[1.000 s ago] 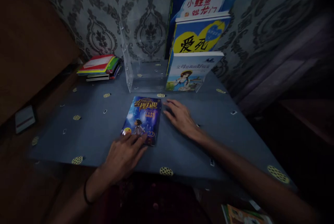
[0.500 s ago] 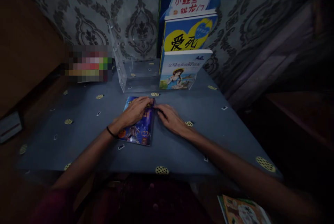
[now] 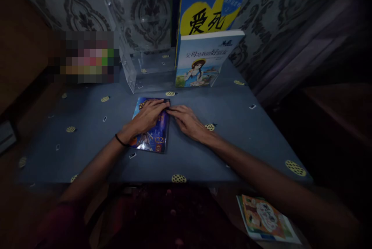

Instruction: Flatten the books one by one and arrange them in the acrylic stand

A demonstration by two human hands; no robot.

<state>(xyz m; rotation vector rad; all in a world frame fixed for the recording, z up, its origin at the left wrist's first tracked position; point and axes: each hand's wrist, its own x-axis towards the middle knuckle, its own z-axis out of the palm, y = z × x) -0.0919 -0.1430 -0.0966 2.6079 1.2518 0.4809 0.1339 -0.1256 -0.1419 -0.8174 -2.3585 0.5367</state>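
A thin blue-purple book (image 3: pixel 161 131), marked 22, lies flat on the table with its cover up. My left hand (image 3: pixel 148 117) rests palm down across the cover, fingers stretched toward the upper right corner and hiding part of the title. At the book's right edge, near that corner, my right hand (image 3: pixel 188 123) lies with its fingers extended, their tips close to those of my left hand. Behind the book stands a clear acrylic rack (image 3: pixel 154 80). Its right side holds upright books, the front one a white-and-blue book (image 3: pixel 200 57) with a girl in a yellow hat.
A yellow-and-blue book (image 3: pixel 188 5) stands behind the front one. Blue cloth with pineapple prints covers the table (image 3: pixel 221 160). A blurred colourful item (image 3: pixel 90 59) sits at the back left. Below the table's front edge, at the lower right, are more books (image 3: pixel 266 218).
The view has tilted down, so the rack and books sit higher in the picture. My right fingers have straightened out along the book's edge. My left hand stays on the cover.
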